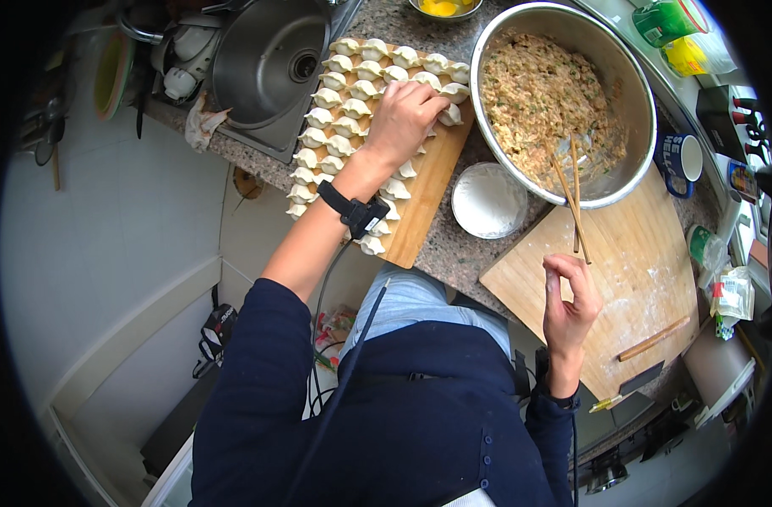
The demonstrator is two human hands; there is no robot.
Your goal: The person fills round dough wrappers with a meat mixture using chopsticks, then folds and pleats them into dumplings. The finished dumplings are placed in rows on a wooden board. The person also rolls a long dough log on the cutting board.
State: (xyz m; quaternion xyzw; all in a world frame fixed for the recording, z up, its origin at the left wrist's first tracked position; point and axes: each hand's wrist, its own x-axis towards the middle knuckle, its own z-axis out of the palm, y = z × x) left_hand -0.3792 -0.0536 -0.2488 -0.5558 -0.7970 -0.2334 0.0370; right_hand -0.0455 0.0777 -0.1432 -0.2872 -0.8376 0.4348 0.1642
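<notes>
My left hand (400, 127) reaches over a wooden board (433, 203) lined with rows of raw, pleated dumplings (355, 109). Its thumb and forefinger pinch a dumpling (450, 116) at the board's right edge; the palm hides several others. Over a second, floured wooden board (639, 272), my right hand (570, 307) is raised with bent fingers and nothing in it. Just beyond its fingertips are the ends of wooden chopsticks (570, 196). These lean out of a large steel bowl (646, 127) of minced filling (544, 95).
A small bowl of white flour (489, 201) sits between the boards. A thin rolling pin (653, 339) lies on the floured board. The steel sink (259, 70) is at left; a blue mug (677, 161) stands at right. A dark cable (354, 355) crosses before my body.
</notes>
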